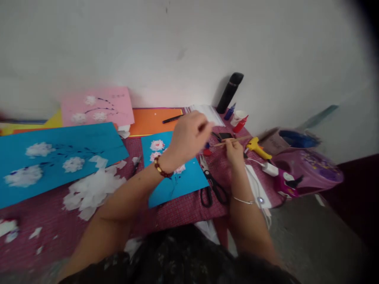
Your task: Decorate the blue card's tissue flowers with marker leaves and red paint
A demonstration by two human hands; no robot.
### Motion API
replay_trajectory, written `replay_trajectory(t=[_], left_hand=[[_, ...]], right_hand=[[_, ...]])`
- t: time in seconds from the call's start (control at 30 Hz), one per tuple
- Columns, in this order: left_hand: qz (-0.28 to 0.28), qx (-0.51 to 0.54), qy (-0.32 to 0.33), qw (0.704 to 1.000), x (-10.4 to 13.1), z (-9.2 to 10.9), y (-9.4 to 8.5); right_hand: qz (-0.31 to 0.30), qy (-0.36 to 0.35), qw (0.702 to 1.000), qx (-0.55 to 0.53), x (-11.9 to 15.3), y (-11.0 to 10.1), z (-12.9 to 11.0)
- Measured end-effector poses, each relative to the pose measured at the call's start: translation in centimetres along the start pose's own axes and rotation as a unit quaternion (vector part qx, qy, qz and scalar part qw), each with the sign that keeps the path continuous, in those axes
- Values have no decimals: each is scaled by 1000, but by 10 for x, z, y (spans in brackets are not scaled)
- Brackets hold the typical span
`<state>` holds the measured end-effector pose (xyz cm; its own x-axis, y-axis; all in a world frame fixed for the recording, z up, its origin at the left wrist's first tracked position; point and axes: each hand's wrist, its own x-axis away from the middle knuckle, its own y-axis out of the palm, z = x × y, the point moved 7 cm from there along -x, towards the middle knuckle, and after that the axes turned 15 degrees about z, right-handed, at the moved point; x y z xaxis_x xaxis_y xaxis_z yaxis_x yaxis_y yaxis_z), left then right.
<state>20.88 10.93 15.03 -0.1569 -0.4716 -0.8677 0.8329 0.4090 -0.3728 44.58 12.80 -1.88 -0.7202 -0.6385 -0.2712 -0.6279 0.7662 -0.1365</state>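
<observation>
My left hand (pixel 192 136) is raised over a blue sheet (pixel 189 181) with pinkish-white paper flowers. Its fingers are curled and blurred, and whatever they may hold is too small to make out. Farther right, my right hand (pixel 234 152) has its fingers closed on a thin brown stick (pixel 241 139) near the table's right part. Black-handled scissors (pixel 211 185) lie between my forearms. A yellow glue gun (pixel 259 149) rests just right of my right hand. Red and blue bottles (pixel 240 124) stand behind it, beside a white cup (pixel 237 117).
A black flask (pixel 230 92) stands by the wall. At the left are a large blue sheet (pixel 59 157), a pink sheet (pixel 118 104) and a heap of white paper pieces (pixel 91 191). A power strip (pixel 256 185) and purple bin (pixel 310 173) are at the right.
</observation>
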Motion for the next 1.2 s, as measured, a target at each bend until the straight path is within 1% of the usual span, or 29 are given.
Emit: replay_trajectory(t=[0.03,0.07,0.1,0.17,0.2,0.23,0.27,0.3,0.33,0.4,0.47,0.5,0.53,0.6,0.67,0.77,0.83,0.9,0.97,1.03,1.2], left_hand=[[-23,28,72,997,14,25,-10],[-80,74,178,978,39,53,-16],[-144,116,262,947,73,76,-23],[-248,192,352,882,148,99,-41],[-284,217,363,860,182,102,-50],[-306,212,337,865,207,97,-55],[-306,202,308,878,225,89,-61],[-292,186,278,896,235,80,-67],[-273,168,237,917,239,69,-72],[-239,132,152,950,233,47,-80],[-216,113,85,966,220,28,-86],[-205,109,64,971,214,21,-89],[-195,106,51,974,209,14,-91],[-173,106,35,979,202,2,-95],[-153,109,9,982,201,-11,-96],[-112,110,-57,986,200,-34,-97],[-82,102,-100,986,198,-46,-98],[-54,97,-128,986,195,-53,-101],[-34,96,-144,984,191,-57,-103],[-27,97,-144,984,189,-58,-103],[-21,99,-144,984,190,-58,-102]], right_hand=[[5,12,1000,-20,0,0,-1],[7,24,999,-41,1,1,-2],[8,34,998,-61,3,2,-3],[6,49,995,-92,8,5,-9],[4,51,993,-106,11,8,-14],[-3,49,991,-121,15,11,-22],[-15,43,990,-135,19,16,-31],[-31,33,988,-147,25,23,-42],[-53,21,986,-156,31,31,-54],[-104,-6,983,-151,46,53,-77],[-157,-33,980,-121,61,79,-93],[-180,-47,977,-106,68,92,-98],[-200,-57,974,-92,74,104,-99],[-222,-72,970,-68,82,122,-94],[-232,-79,969,-38,85,132,-83],[-240,-83,967,-3,86,137,-66],[-246,-86,966,4,88,137,-59],[-255,-96,962,13,90,139,-56],[-270,-110,956,33,93,141,-55],[-277,-116,953,48,94,141,-56],[-230,-91,969,7,88,128,-64]])
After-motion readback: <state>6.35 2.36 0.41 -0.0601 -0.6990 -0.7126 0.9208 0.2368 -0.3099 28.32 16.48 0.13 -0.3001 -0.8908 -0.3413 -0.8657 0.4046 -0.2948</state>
